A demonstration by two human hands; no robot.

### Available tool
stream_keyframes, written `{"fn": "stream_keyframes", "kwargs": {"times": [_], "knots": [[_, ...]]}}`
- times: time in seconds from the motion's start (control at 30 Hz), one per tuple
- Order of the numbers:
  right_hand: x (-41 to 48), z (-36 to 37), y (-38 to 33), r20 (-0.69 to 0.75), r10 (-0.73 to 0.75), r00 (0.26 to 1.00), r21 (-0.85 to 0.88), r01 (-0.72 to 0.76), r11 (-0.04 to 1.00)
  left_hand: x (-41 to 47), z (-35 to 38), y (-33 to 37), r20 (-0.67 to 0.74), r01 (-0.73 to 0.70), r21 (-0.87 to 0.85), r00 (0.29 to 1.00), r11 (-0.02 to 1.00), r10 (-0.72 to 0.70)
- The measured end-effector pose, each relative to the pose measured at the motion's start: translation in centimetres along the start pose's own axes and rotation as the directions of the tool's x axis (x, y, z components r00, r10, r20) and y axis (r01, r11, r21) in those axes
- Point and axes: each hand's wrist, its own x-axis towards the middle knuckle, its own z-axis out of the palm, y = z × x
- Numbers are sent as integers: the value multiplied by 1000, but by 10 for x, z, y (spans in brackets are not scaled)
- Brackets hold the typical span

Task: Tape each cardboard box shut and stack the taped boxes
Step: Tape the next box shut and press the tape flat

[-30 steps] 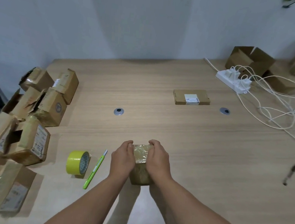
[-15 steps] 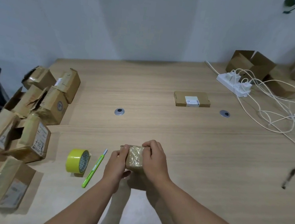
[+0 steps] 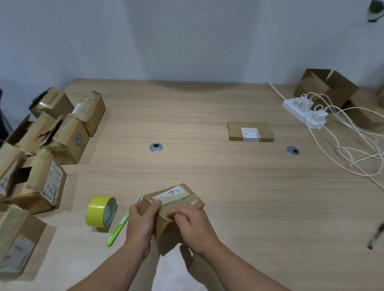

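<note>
Locate the small cardboard box directly between the fingers of both hands, raised just over the near edge of the table.

Left hand: clamped on the box's left side, thumb laid over the top edge, remaining fingers wrapped underneath and out of sight.

Right hand: curled over the near top edge, fingers bent and pressed onto the brown tape crossing the lid. Cannot tell where the right thumb sits.

Box attitude: tilted, 1 corner pointing down toward the wearer, printed label facing up. Long axis judged to run from the left fingers away toward the far right.

Step in hand, as judged: rubbing the tape down; stacking not yet done.

Reference positions for the coming move:
- Yellow tape roll, standing on edge, near the left fingers on their outer side.
- Green utility knife, lying between the roll and the left fingers, just beside them.
- Pile of cardboard boxes, left of the left fingers, beyond the roll. Cannot tell which of these are sealed.
- Flat labelled box, well ahead of the right fingers.

For a set-down on the pile, treat the left hand as the nearer 1. Carry the box over the roll and knife without touching either.
</note>
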Motion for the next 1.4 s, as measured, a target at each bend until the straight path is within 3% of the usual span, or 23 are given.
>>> {"fn": "stream_keyframes", "kwargs": {"times": [0.07, 0.2, 0.3, 0.4, 0.5, 0.6, 0.73, 0.8, 0.97, 1.2, 1.4], "knots": [[0, -5, 3, -9, 58, 998, -21, -58, 998, 2, -2, 2, -8, -12, 5, 1000, 1000, 13], [10, -24, 11, -197, 218, 956, -93, -240, 966, 11, -9, 8, 95, 29, -62, 995, 998, -23], [16, -36, 15, -237, 458, 857, 21, -466, 884, 15, -13, 12, 156, 36, -51, 987, 998, -27], [18, -41, 18, -161, 567, 808, 152, -548, 823, 20, -15, 12, 197, 43, -27, 980, 999, -37], [19, -39, 17, -130, 556, 821, 230, -521, 822, 18, -12, 13, 191, 46, -2, 981, 999, -45], [20, -37, 16, -177, 564, 807, 205, -530, 823, 15, -7, 15, 94, -15, 99, 996, 995, 6], [22, -32, 13, -245, 575, 781, 104, -569, 816, 9, -3, 12, 86, -200, 371, 980, 907, 181], [23, -27, 8, -282, 563, 777, 42, -576, 816, 3, 0, 11, 132, -281, 423, 960, 861, 248], [24, -13, 4, -362, 496, 789, -122, -568, 814, 2, 6, 1, 149, -303, 445, 953, 843, 264], [20, -16, 14, -395, 492, 775, 23, -527, 849, 6, 6, 6, 187, -305, 443, 951, 843, 246], [17, -26, 14, -343, 479, 808, 102, -475, 874, 15, -2, 2, 165, -253, 353, 964, 901, 206]]}}
